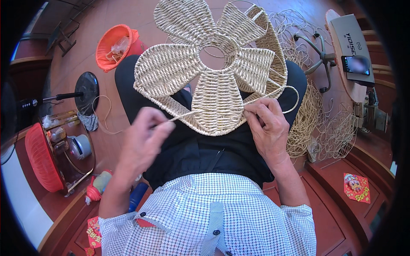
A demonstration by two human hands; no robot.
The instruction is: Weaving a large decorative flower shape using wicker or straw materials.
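A flower-shaped woven straw basket (217, 101) rests on my lap, its petals spread around a round central opening. Some petals on the right show bare frame between them. My left hand (146, 135), a little blurred, pinches a pale straw cord (184, 115) that runs taut to the front petal. Its loose tail curves off to the left. At the right edge of the front petal, my right hand (270, 126) is closed, thumb and fingers pinching the woven rim. Another loop of cord arcs above and beside that hand; whether the fingers also hold it I cannot tell.
An orange bucket (118, 48) with plastic and scraps stands far left. Heaped cord (305, 123) and pale wire frames (339, 132) lie right of my knee. A swivel chair base (325, 59), a box with a phone (357, 65), a black round stand (86, 93) and a red basket (42, 158) surround me.
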